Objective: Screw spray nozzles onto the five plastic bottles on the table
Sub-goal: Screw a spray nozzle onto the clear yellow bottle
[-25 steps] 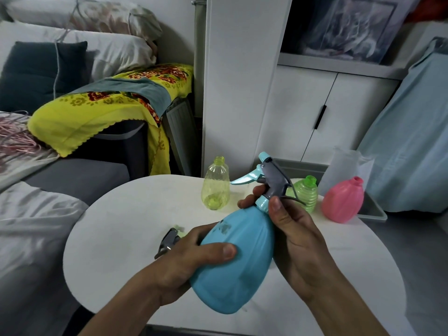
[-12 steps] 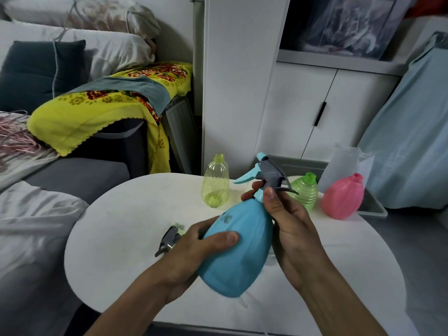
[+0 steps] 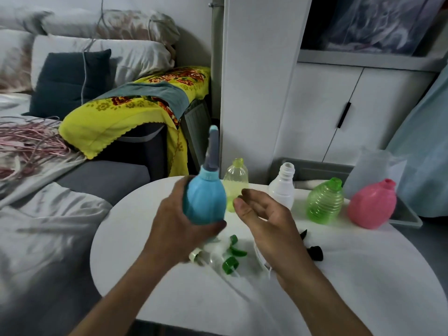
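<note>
We list a yellow flowered cloth (image 3: 126,117) draped over dark furniture beyond the worktop's far left edge, with a grey-blue towel (image 3: 155,93) lying across it. Behind it we note a dark cushion (image 3: 68,78) leaning against white pillows (image 3: 101,54). A tangle of pink cords (image 3: 29,141) lies on the bed at far left, above rumpled grey bedding (image 3: 48,214). Past the worktop's far edge we record a white cabinet (image 3: 339,110) with a black door handle (image 3: 344,115), and a grey tray (image 3: 407,214) touching the worktop's far right edge. A pale blue fabric (image 3: 424,151) hangs at right.
</note>
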`<state>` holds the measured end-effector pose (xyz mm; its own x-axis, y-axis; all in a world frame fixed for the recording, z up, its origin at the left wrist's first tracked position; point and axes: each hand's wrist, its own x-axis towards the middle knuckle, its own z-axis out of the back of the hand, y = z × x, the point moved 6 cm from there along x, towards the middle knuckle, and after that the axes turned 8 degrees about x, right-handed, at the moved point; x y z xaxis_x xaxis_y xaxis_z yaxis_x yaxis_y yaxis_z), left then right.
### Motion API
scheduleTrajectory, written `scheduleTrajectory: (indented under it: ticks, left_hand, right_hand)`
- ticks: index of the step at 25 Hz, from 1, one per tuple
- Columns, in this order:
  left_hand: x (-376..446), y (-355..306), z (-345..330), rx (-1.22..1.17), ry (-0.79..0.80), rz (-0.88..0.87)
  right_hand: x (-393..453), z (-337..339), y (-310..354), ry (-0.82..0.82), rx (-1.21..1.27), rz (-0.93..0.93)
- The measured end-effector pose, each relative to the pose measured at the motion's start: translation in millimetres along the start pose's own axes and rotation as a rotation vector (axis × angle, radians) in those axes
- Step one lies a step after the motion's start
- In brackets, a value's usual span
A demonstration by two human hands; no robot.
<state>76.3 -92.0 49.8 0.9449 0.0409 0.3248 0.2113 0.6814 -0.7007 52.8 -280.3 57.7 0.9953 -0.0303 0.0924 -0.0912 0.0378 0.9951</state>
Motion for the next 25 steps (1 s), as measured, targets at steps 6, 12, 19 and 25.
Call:
scheduleTrajectory:
  ticks: [6, 12, 19, 25]
  left_hand:
    - [80.8, 104.9, 7.2, -0.026, -0.056, 0.163]
    - [94.2, 154.0, -13.7, -0.176, 0.076, 0.217]
    - [66.5, 179.8, -3.9, 0.052, 0.210, 0.584]
    - [21.7, 160.7, 18.0, 0.273, 0.352, 0.537]
  right_hand:
    - [-1.6, 19.9, -10.5, 0.134, -0.325, -0.063]
    - [-6.9, 25.1, -14.3, 0.179, -0.791, -0.027]
    - [-6.3, -24.3, -27.2, 0.255, -0.829, 0.076]
    - [-12.7, -110.7, -77.4, 0.343, -1.165, 0.279]
